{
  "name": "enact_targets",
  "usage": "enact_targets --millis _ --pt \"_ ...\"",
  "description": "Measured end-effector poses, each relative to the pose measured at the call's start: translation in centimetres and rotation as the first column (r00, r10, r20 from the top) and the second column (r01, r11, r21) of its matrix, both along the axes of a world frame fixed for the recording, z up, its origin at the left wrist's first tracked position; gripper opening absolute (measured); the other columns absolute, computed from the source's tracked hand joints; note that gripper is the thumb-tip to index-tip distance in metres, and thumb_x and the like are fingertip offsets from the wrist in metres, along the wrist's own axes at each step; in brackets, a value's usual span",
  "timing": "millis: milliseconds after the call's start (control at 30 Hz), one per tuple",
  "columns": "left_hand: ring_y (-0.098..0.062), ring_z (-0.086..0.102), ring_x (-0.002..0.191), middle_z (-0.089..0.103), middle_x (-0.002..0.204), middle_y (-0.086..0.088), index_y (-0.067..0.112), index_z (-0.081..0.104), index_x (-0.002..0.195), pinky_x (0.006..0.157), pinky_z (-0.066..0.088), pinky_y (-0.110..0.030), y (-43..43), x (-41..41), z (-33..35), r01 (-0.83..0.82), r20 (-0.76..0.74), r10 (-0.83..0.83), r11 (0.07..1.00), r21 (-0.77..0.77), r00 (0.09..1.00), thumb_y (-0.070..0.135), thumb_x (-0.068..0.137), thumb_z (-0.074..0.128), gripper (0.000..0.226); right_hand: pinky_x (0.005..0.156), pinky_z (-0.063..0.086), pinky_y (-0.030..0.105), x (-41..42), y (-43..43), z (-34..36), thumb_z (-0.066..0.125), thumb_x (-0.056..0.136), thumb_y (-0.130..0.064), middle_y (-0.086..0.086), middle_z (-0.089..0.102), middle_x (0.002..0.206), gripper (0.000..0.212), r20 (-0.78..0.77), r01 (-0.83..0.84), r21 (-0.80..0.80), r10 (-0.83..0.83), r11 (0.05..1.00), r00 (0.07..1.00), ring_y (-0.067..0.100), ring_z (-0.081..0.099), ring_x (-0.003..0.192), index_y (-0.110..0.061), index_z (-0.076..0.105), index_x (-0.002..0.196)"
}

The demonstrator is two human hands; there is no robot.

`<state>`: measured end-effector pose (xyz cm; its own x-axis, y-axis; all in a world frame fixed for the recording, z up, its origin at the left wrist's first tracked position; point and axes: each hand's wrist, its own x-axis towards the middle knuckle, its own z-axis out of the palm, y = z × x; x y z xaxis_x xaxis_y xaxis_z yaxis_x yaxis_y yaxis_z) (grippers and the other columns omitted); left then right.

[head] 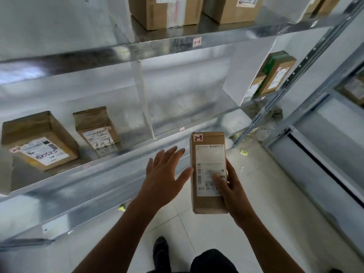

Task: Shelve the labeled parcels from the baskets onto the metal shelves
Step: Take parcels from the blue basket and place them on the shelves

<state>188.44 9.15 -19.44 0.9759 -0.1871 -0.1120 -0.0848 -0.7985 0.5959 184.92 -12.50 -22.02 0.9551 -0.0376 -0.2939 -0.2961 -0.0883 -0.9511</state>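
My right hand (230,191) grips a tall brown parcel (208,154) with a white shipping label and a small tag reading 2-3 at its top. It is held upright in front of the middle metal shelf (122,164), just right of the thin divider (145,107). My left hand (164,172) hovers open beside the parcel's left edge, fingers spread, holding nothing. Two brown parcels tagged 2-2, a wide parcel (39,140) and a narrower parcel (96,129), lie in the shelf's left bay. The bay behind the held parcel has nothing in it.
The upper shelf (137,48), tagged 1-3, carries large cardboard boxes (165,10). A green-taped box (273,75) stands at the far right of the middle shelf. Another metal rack (323,119) stands on the right. Tiled floor with small scraps lies below. No basket is in view.
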Motion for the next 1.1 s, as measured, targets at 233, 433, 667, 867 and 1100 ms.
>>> enact_targets --millis 233,433,667,867,1100 --pt "-0.013 0.026 0.152 0.027 0.166 0.01 0.043 0.01 0.161 0.12 0.03 -0.046 -3.9 5.6 -0.2 -0.038 -0.046 0.03 0.98 -0.194 0.998 0.06 0.1 0.044 0.072 0.078 0.065 0.037 8.0 -3.3 -0.6 0.068 0.086 -0.05 -0.003 0.069 0.126 0.073 0.014 -0.096 0.045 0.095 0.994 0.995 0.019 0.073 0.11 -0.052 0.035 0.151" --pt "0.001 0.06 0.112 0.043 0.153 0.013 0.055 0.006 0.156 0.075 0.06 -0.021 -8.6 10.5 0.0 -0.289 -0.26 0.159 0.739 -0.608 0.953 0.037 0.103 0.052 0.073 0.1 0.057 0.056 15.8 -6.2 -1.3 0.077 0.072 -0.075 -0.01 0.058 0.143 0.103 0.03 -0.269 0.076 0.267 0.96 0.963 0.019 0.06 0.131 -0.053 0.024 0.157" --pt "0.01 0.062 0.112 0.055 0.135 0.028 0.055 0.032 0.147 0.08 0.06 -0.023 -11.9 16.2 1.6 -0.429 -0.279 0.353 0.482 -0.764 0.893 0.053 0.101 0.045 0.047 0.098 0.06 0.051 25.2 -8.3 -0.4 0.076 0.078 -0.057 -0.004 0.054 0.148 0.098 0.109 -0.48 0.075 0.471 0.874 0.875 0.017 0.059 0.133 -0.046 0.022 0.159" --pt "0.022 0.057 0.106 0.057 0.11 0.051 0.057 0.044 0.125 0.088 0.046 -0.026 -11.5 18.7 3.9 -0.52 -0.329 0.486 0.335 -0.786 0.81 0.054 0.099 0.024 0.033 0.101 0.058 0.05 31.4 -6.3 0.1 0.063 0.096 -0.047 -0.002 0.052 0.151 0.074 0.172 -0.668 0.038 0.654 0.743 0.737 0.021 0.056 0.137 -0.042 0.024 0.159" --pt "0.005 0.063 0.108 0.063 0.115 0.031 0.045 0.043 0.127 0.076 0.055 -0.022 -6.8 22.9 1.3 -0.58 -0.357 0.582 0.252 -0.775 0.73 0.068 0.095 0.031 0.042 0.082 0.058 0.018 35.8 -0.8 0.8 0.043 0.099 -0.049 -0.011 0.054 0.141 0.042 0.166 -0.7 0.006 0.689 0.714 0.705 -0.001 0.064 0.118 -0.041 0.032 0.139"
